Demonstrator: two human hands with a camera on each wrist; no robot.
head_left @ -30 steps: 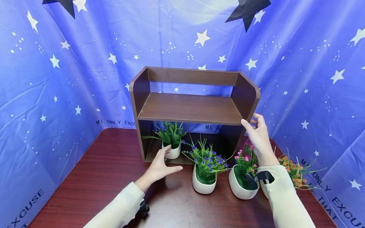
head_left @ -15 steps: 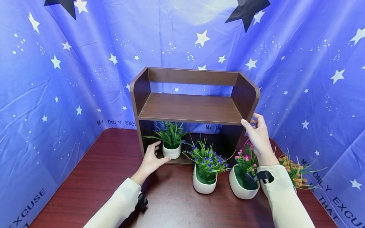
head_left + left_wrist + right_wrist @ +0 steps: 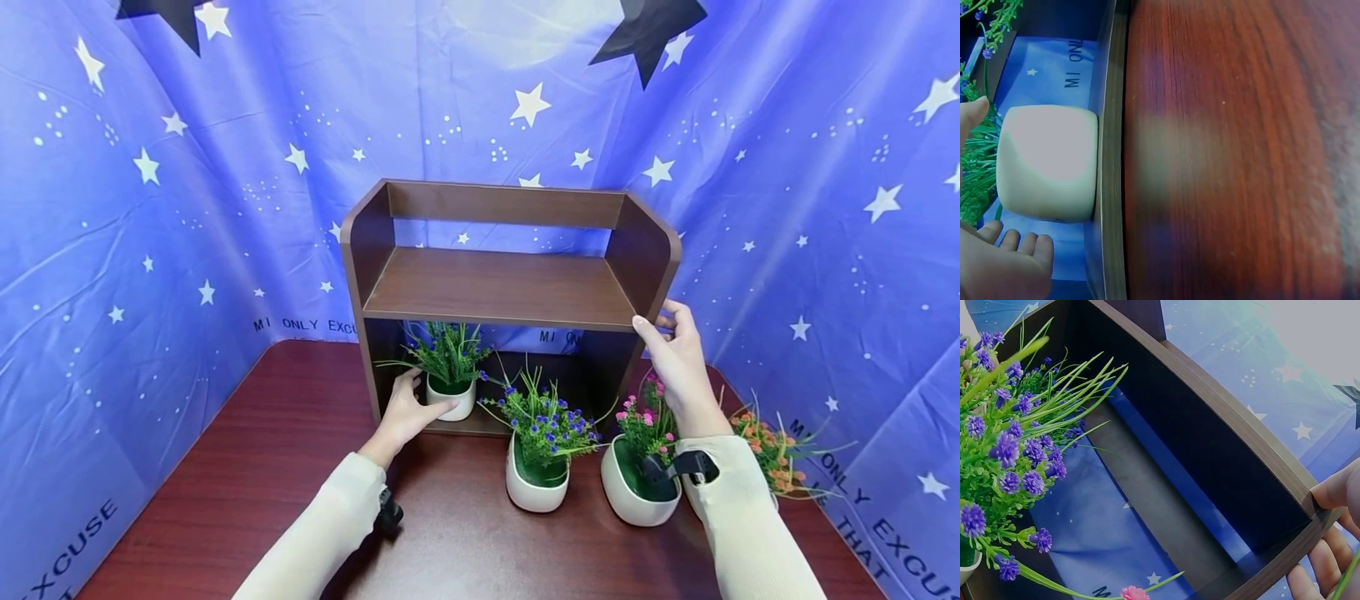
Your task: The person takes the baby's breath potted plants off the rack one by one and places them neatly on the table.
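Observation:
A two-tier dark brown desk shelf [image 3: 495,287] stands on the table. My right hand [image 3: 681,371] holds its right side panel, thumb at the front edge and fingers on the outer face. Inside the lower tier, at the left, sits a white pot [image 3: 452,400] with green leaves and small blue-purple flowers. My left hand [image 3: 403,417] is spread about this pot, fingers at its left and thumb overlapping its front. In the left wrist view, the thumb and fingers lie either side of the pot [image 3: 1047,164], with gaps showing.
In front of the shelf stand a blue-flowered potted plant [image 3: 537,479] and a pink-flowered one [image 3: 637,492]. An orange-flowered plant [image 3: 772,450] is partly hidden behind the right sleeve. A blue star-patterned curtain [image 3: 465,100] surrounds the reddish-brown table [image 3: 225,467].
My left hand has moved left from in front of the lower tier to the left side of the pot, then slightly closer. The right hand keeps its hold on the shelf.

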